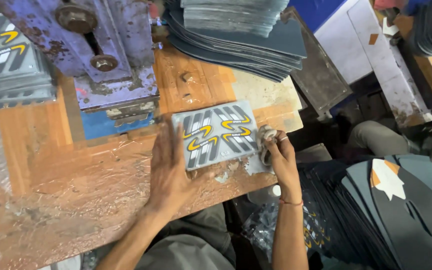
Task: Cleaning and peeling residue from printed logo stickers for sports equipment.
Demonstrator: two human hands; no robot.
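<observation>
A grey rectangular sheet (219, 133) printed with black, white and yellow curved stripes lies flat on the wooden bench. My left hand (168, 170) presses flat on its left edge, fingers spread. At the sheet's right edge my right hand (278, 155) grips a crumpled grey rag (264, 140) and holds it against the sheet. A red thread circles my right wrist.
A worn purple press machine (101, 50) stands at the back left. Printed sheets (6, 60) are stacked at far left, plain dark sheets (241, 30) at the back, more dark cut pieces (396, 210) at lower right. Clear plastic film (76, 190) covers the bench (31, 135).
</observation>
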